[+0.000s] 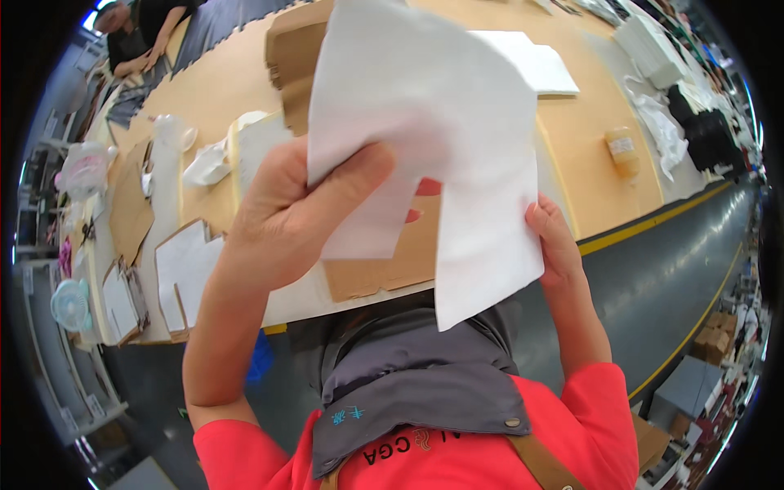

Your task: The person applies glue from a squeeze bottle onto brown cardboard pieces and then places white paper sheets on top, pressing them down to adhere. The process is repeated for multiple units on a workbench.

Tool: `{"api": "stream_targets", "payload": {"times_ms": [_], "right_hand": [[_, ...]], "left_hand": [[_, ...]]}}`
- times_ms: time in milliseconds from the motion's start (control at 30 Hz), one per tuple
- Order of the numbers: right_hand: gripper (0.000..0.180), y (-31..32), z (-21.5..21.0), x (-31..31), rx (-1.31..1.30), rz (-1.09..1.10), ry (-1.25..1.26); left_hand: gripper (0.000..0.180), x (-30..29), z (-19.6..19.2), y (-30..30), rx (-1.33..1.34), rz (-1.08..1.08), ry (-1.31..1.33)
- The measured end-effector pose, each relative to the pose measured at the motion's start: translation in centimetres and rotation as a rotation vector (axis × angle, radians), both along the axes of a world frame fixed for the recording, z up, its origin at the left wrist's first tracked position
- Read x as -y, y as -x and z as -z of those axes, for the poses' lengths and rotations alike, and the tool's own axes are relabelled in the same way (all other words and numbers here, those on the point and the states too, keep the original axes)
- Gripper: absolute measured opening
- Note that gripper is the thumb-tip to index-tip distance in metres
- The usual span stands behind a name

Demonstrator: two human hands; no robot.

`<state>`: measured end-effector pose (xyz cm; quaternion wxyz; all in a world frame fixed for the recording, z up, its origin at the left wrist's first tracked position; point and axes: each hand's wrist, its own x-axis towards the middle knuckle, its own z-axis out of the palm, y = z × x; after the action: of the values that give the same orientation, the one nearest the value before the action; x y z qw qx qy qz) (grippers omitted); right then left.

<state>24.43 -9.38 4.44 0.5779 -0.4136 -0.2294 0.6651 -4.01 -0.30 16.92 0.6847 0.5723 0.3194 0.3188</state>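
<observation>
Both my hands hold up a large white sheet of fabric (445, 122) close in front of the camera. My left hand (294, 212) grips its lower left part, thumb pressed across the cloth. My right hand (557, 241) pinches the sheet's right edge. Behind the sheet lies a long tan worktable (588, 155) with a brown cardboard piece (384, 273) near its front edge. A grey garment (408, 367) hangs at my chest over a red shirt.
White fabric pieces (543, 69), cardboard templates (131, 204), a crumpled white cloth (208, 163) and a yellow-brown bottle (623, 151) lie on the table. A small fan (72, 304) sits at the left. Another person (139, 33) works at the far left end. Grey floor with yellow lines (670, 269) runs on the right.
</observation>
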Motion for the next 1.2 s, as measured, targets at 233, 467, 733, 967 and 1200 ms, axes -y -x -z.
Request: {"api": "stream_targets", "payload": {"times_ms": [233,467,733,967,1200], "right_hand": [[0.03,3.2,0.8,2.5,0.427,-0.115,0.136],[0.044,4.2,0.7,1.9,0.442,-0.096,0.143],[0.047,3.8,0.9,-1.5,0.51,-0.093,0.157],[0.046,3.6,1.6,-2.6,0.519,-0.109,0.181],[0.048,3.7,1.7,-3.1,0.539,-0.115,0.192]], "left_hand": [[0.045,5.6,11.0,5.4,-0.067,-0.366,0.244],[0.044,6.4,12.8,4.3,0.075,-0.4,0.451],[0.058,3.9,13.6,3.6,0.138,-0.417,0.536],[0.057,2.8,14.0,3.4,0.14,-0.42,0.551],[0.056,2.4,14.3,3.3,0.14,-0.422,0.553]]}}
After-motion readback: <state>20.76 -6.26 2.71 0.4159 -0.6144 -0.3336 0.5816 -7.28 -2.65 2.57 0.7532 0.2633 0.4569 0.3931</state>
